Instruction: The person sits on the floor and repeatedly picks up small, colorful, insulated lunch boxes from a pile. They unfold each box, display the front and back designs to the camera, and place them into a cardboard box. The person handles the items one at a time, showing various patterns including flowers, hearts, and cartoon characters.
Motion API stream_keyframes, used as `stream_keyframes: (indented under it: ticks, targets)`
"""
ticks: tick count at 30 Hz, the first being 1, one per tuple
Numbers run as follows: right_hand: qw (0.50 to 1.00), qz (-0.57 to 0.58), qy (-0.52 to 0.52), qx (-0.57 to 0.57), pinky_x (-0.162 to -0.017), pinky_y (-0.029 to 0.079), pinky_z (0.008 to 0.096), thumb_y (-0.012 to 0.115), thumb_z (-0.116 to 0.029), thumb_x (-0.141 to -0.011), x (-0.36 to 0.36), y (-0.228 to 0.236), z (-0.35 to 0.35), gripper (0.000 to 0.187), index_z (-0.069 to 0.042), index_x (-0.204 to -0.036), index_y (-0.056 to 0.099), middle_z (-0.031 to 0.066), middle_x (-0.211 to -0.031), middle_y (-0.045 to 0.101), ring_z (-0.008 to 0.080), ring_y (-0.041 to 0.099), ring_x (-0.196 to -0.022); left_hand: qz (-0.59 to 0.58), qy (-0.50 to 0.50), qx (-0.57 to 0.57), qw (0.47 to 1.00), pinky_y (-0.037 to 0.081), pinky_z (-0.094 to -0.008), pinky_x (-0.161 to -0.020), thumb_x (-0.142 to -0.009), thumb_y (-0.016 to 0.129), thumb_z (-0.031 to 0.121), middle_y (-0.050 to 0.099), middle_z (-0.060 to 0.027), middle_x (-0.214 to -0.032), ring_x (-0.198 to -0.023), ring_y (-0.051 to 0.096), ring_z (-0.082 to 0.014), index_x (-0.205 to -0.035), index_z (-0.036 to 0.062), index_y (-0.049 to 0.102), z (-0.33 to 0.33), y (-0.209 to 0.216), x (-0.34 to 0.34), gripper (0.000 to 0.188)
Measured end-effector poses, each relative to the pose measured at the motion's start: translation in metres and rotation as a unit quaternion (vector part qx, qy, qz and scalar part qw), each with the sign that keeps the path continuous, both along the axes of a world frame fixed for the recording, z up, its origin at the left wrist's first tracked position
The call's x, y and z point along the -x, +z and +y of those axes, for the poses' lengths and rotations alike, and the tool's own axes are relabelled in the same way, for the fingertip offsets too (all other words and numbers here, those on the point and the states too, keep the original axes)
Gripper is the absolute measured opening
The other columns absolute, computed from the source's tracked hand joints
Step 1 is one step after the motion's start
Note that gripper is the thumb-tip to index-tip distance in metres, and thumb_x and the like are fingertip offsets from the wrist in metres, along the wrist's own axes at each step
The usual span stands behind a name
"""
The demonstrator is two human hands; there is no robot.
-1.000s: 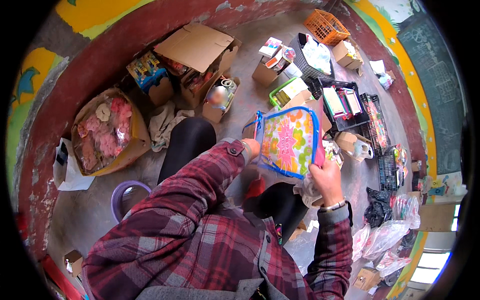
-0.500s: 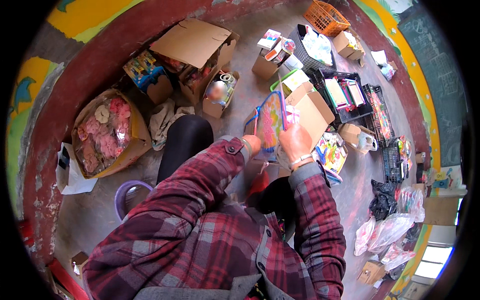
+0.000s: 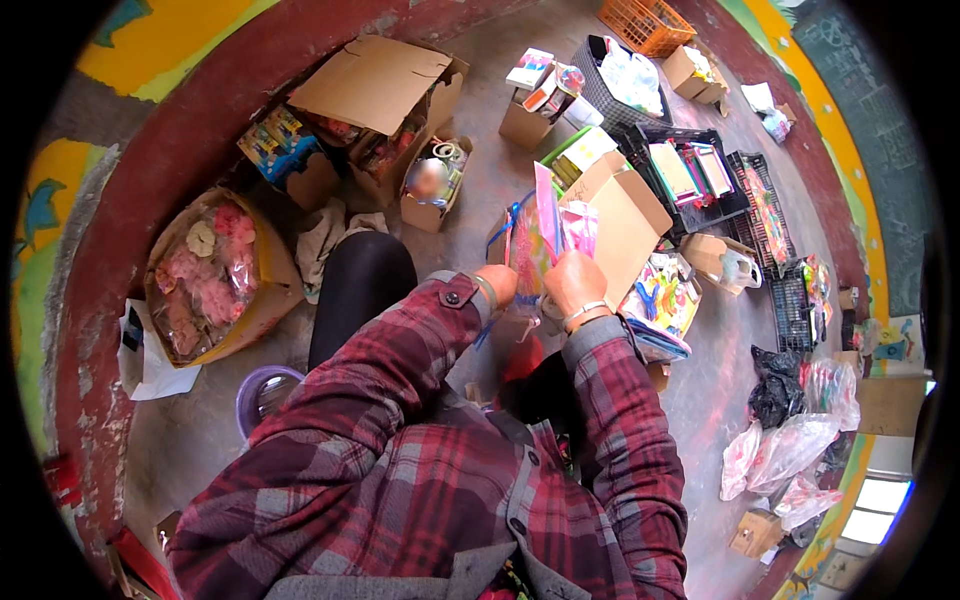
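My left hand (image 3: 497, 284) is closed on the left side of a clear plastic pouch (image 3: 525, 243) with blue edging. My right hand (image 3: 576, 282) is closed at the pouch's right side, its fingertips partly hidden. Pink and yellow colours show through the plastic. A flat pink strip (image 3: 546, 205) stands up between the hands, and a shiny pink packet (image 3: 579, 226) shows just beyond the right fist. Blue ribbon-like ends hang below the left hand. Right behind the pouch, an open cardboard box (image 3: 625, 205) has its flap raised.
At left are a box of pink bagged flowers (image 3: 275, 285), cardboard cartons (image 3: 370, 85) and a purple bin (image 3: 247, 400). At right stand black crates (image 3: 712, 222), a box of colourful items (image 3: 662, 300) and plastic bags (image 3: 795, 450). An orange basket (image 3: 648, 28) sits at the far end.
The pouch has turned and tipped, so its broad face shows less and the pink strip now stands up. My right hand has moved slightly down; both hands keep their grip.
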State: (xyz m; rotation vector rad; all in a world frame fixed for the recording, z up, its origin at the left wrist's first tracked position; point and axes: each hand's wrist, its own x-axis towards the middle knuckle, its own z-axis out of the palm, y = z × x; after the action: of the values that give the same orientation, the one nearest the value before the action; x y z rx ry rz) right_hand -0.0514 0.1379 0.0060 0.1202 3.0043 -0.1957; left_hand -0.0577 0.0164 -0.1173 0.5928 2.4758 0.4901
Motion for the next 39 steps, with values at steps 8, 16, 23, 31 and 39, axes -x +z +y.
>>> stream_keyframes:
  ticks: [8,16,23,31,39]
  targets:
    - [0.998,-0.063,0.0,0.001,-0.074,0.052,0.0429,0.056,-0.017,-0.076,0.011,-0.025,-0.013,0.021,-0.003,-0.082,0.07,0.0213,-0.087,0.066,0.037,0.065,-0.085,0.0,-0.016,-0.018,1.0,0.05,-0.0436,-0.079,-0.078,0.053,0.015,0.065,-0.0203,-0.094,-0.092,0.062,-0.0354,-0.087,0.0046,0.069,0.004,-0.018,0.0,0.021]
    - [0.988,-0.149,-0.043,-0.015,-0.081,0.051,0.0402,0.055,-0.018,-0.081,0.031,-0.055,-0.017,0.024,-0.008,-0.096,0.069,0.0172,-0.104,0.065,0.0312,0.063,-0.099,-0.008,0.041,-0.07,0.997,0.047,-0.044,-0.083,-0.082,0.05,0.019,0.064,-0.0203,-0.098,-0.096,0.06,-0.0364,-0.092,0.0059,0.068,-0.003,0.016,-0.009,0.025]
    - [0.977,-0.207,-0.051,-0.015,-0.082,0.051,0.0385,0.063,-0.021,-0.078,0.036,-0.056,-0.014,0.024,-0.008,-0.097,0.07,0.0149,-0.106,0.065,0.0291,0.062,-0.102,-0.027,0.039,-0.07,0.996,0.045,-0.0446,-0.086,-0.086,0.045,0.021,0.062,-0.022,-0.101,-0.098,0.058,-0.0384,-0.097,0.0052,0.065,-0.004,0.016,-0.011,0.028]
    - [0.994,-0.058,0.018,0.096,-0.08,0.05,0.0412,0.058,-0.017,-0.075,0.025,-0.009,0.012,0.028,-0.004,-0.097,0.069,0.0238,-0.097,0.064,0.0359,0.062,-0.093,0.064,0.042,-0.123,0.989,0.047,-0.0464,-0.081,-0.085,0.046,0.022,0.063,-0.0224,-0.095,-0.093,0.06,-0.038,-0.092,0.0038,0.059,-0.004,-0.01,-0.006,0.023]
    - [0.994,0.073,-0.056,0.065,-0.073,0.05,0.0375,0.054,-0.015,-0.074,-0.051,0.105,0.197,0.025,-0.009,-0.09,0.072,0.0175,-0.083,0.066,0.0311,0.065,-0.081,0.12,0.022,-0.06,0.991,0.048,-0.0471,-0.076,-0.082,0.048,0.019,0.064,-0.0203,-0.09,-0.089,0.061,-0.0368,-0.086,0.0053,0.06,0.002,0.024,-0.014,0.018]
